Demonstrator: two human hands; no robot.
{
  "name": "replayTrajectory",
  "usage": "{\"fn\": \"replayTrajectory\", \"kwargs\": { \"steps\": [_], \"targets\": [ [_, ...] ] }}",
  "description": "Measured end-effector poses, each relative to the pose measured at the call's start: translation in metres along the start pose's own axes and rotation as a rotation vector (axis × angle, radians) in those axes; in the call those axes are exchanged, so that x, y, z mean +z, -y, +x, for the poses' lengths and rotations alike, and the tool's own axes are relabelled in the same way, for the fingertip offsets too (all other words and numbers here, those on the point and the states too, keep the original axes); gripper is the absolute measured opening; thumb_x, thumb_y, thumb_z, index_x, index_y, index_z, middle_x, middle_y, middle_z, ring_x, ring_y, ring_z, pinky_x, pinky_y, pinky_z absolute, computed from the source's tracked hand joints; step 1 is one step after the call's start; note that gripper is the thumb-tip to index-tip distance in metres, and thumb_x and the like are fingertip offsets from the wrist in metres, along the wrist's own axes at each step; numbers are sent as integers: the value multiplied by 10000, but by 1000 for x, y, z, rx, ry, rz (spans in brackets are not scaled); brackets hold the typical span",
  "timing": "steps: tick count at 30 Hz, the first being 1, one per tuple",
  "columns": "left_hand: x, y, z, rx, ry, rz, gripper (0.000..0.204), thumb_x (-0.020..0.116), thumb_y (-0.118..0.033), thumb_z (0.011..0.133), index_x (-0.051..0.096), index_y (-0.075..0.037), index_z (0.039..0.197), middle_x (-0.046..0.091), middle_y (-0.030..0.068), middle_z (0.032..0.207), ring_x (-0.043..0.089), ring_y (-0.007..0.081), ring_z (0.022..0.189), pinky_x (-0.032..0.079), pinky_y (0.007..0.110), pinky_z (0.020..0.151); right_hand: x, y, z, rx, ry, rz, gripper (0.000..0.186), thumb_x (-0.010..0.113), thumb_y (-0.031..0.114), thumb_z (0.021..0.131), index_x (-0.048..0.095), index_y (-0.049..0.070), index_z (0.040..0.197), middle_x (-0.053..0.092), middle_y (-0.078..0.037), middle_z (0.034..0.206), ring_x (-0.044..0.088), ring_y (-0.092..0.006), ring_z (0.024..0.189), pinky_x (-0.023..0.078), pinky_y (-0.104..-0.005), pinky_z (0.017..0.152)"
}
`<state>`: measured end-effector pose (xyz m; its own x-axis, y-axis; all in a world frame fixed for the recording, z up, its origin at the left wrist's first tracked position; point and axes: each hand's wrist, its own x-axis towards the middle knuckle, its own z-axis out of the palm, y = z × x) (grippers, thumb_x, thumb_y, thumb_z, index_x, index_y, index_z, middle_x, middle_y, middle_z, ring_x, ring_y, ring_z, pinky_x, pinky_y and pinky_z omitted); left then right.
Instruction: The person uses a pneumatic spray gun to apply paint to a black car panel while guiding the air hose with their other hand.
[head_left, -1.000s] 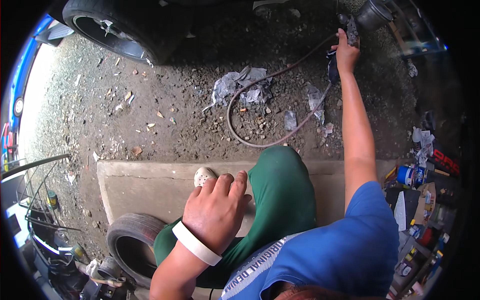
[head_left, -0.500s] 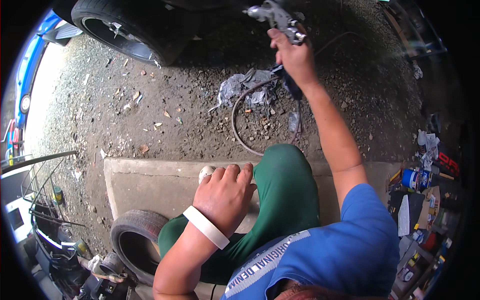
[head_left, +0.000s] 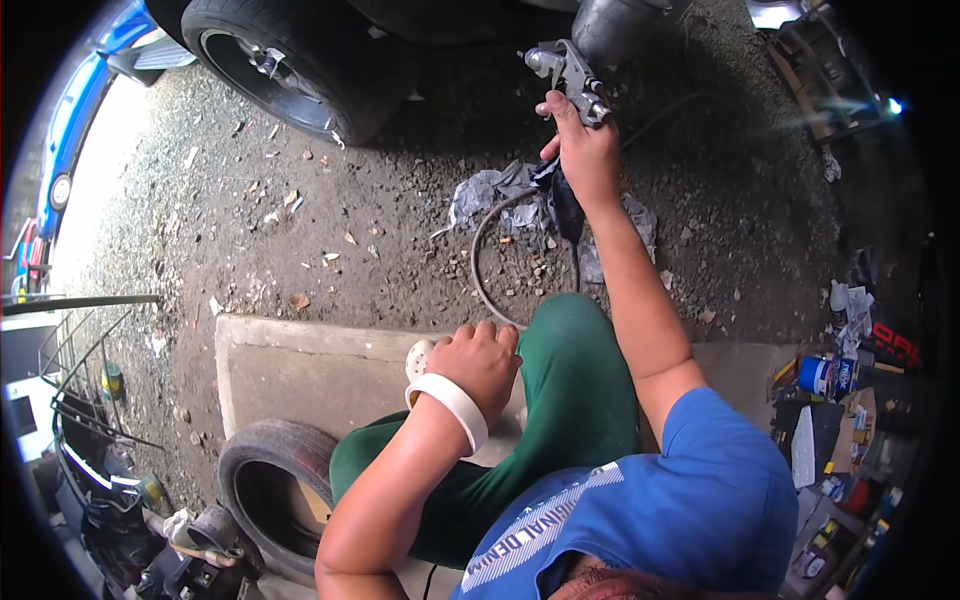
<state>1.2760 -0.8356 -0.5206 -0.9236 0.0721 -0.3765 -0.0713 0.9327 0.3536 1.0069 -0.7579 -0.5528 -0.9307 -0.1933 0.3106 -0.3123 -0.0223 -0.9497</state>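
In front of me my right hand (head_left: 588, 165) is closed around the grip of a silver spray gun (head_left: 572, 80). A grey metal cup (head_left: 617, 32) stands at the gun's upper end, partly cut off by the picture's edge. Dark cloth (head_left: 565, 205) hangs below the grip, where a grey hose (head_left: 476, 250) loops over the ground. My left hand (head_left: 478, 365) lies against my green-trousered leg, its fingers curled and their tips hidden. Around that wrist sits a wide white ring (head_left: 455, 408), like a tape roll. A white perforated clog (head_left: 418, 358) shows beside the left hand.
A car wheel (head_left: 275, 70) stands at the far left, with crumpled grey sheeting (head_left: 480, 195) on the gravel. A loose tyre (head_left: 235, 475) lies at my left on a concrete slab (head_left: 300, 370). Cans and tools surround a blue tin (head_left: 818, 375) at my right.
My right hand and the spray gun have come slightly nearer, and the cup has entered the picture. My left hand has shifted a little to the right. The view has shifted slightly.
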Motion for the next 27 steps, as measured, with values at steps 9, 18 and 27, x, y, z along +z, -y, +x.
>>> {"fn": "replayTrajectory", "kwargs": {
  "steps": [9,18,27],
  "targets": [
    [4,7,7,10,55,-10,275,602,-260,985,600,-50,1163,678,174,1121,667,352,1087,552,474,894,19,63,23,-60,52,290,321,677,360,1008,660,40,1005,630,-47,732,551,-102,458,413,-242,410],
    [6,2,7,45,60,-23,289,583,-242,984,596,-49,1198,661,175,1134,652,366,1101,534,480,940,20,116,24,-98,61,297,383,606,375,1043,646,8,1143,743,-176,958,611,-153,500,482,-252,408],
    [-2,-1,4,76,223,84,280,532,-236,1014,624,-27,1177,666,191,1186,647,372,1136,542,478,941,72,89,23,-41,53,259,411,635,422,1023,663,17,959,673,-76,770,576,-112,481,427,-249,409]
  ]
}}
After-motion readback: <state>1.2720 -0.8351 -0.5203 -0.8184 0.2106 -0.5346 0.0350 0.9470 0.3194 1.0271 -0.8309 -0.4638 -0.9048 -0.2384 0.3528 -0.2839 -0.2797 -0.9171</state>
